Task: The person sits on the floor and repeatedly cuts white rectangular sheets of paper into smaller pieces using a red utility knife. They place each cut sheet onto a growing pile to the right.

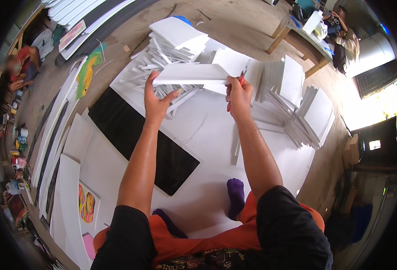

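I hold a white rectangular board (189,74) up in front of me, tilted so that its near long edge faces me. The fingers of my left hand (157,101) curl against its left end, with the thumb spread below. My right hand (240,96) pinches the right end with thumb and finger, and a red-handled tool (241,80) with a dark tip is clasped in the same hand. Its exact kind is mostly hidden by the fingers. Beneath the board lies a heap of white strips (180,96) on a large white sheet (216,153).
Stacks of white panels (290,83) stand to the right, with another panel stack (315,114) beside them. A black strip (140,135) lies at left. Long white pieces (56,135) line the left floor. A wooden table (293,29) and two other people are farther back.
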The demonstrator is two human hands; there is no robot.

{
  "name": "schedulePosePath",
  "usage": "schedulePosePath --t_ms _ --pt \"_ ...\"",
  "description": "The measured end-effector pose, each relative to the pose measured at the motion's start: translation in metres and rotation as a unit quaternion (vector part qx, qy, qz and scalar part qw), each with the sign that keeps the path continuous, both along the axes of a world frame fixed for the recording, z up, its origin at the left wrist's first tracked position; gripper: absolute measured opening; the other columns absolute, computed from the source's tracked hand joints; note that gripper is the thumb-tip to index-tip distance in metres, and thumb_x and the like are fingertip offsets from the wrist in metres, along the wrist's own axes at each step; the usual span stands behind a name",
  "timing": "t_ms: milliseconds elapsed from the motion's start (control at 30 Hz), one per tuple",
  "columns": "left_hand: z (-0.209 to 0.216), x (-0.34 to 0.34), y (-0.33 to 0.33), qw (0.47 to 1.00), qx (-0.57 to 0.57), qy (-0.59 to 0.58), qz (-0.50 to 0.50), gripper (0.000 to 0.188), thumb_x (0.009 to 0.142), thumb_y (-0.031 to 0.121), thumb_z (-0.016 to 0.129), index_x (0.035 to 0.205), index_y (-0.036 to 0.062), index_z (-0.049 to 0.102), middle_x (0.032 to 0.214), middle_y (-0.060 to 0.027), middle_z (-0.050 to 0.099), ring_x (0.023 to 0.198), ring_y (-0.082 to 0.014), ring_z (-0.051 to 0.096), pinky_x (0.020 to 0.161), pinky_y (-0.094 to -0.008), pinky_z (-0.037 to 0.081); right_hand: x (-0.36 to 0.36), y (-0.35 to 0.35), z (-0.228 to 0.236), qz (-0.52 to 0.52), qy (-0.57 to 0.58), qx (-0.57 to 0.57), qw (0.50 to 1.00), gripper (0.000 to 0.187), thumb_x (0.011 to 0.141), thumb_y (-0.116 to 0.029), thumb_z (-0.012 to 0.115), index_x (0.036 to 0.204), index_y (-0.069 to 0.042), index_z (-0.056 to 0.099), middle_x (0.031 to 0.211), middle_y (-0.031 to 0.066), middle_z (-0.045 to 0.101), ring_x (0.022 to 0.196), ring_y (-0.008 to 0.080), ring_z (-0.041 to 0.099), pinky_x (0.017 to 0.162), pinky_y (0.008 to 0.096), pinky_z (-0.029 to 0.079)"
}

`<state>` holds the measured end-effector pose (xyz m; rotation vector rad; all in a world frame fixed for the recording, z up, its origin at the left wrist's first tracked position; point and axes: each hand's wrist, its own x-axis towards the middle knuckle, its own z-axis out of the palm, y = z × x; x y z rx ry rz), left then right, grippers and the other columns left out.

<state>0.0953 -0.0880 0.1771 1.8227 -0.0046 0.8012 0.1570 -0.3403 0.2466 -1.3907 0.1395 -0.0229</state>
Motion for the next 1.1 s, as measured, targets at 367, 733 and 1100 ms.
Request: schedulePosePath --t_ms 367,733,1100 --pt "-0.019 -0.071 0.069 0.934 -0.115 0.109 0.321 0.055 0.09 0.046 0.08 0.106 -0.0042 0.066 0.101 -0.0152 0.074 0.09 -0.0251 0.073 0.082 -0.0367 0.055 -0.011 0.093 -0.072 0.182 -0.121 -0.227 0.949 0.058 0.083 -0.044 0.084 0.109 0.006 0.07 0.093 0.0179 0.074 0.087 0.0261 0.071 0.082 0.0388 0.054" --pt "-0.126 -0.208 0.092 0.747 -0.256 0.403 0.463 0.085 0.092 0.061 0.069 0.137 -0.0076 0.052 0.132 -0.0241 0.062 0.12 -0.0359 0.062 0.1 -0.0471 0.051 -0.112 0.149 -0.195 0.382 0.074 -0.412 0.824 0.046 0.079 -0.042 0.085 0.088 -0.001 0.067 0.085 0.0162 0.071 0.081 0.0317 0.068 0.076 0.0435 0.053" --pt "-0.153 -0.177 0.084 0.784 0.273 0.48 0.284 0.062 0.102 0.052 0.053 0.153 0.0174 0.045 0.166 -0.0057 0.031 0.155 -0.0352 0.024 0.121 -0.0589 0.024 -0.133 0.153 -0.208 0.357 0.034 -0.475 0.804 0.044 0.082 -0.036 0.08 0.11 -0.005 0.066 0.103 0.0208 0.073 0.098 0.0388 0.071 0.085 0.0488 0.055"
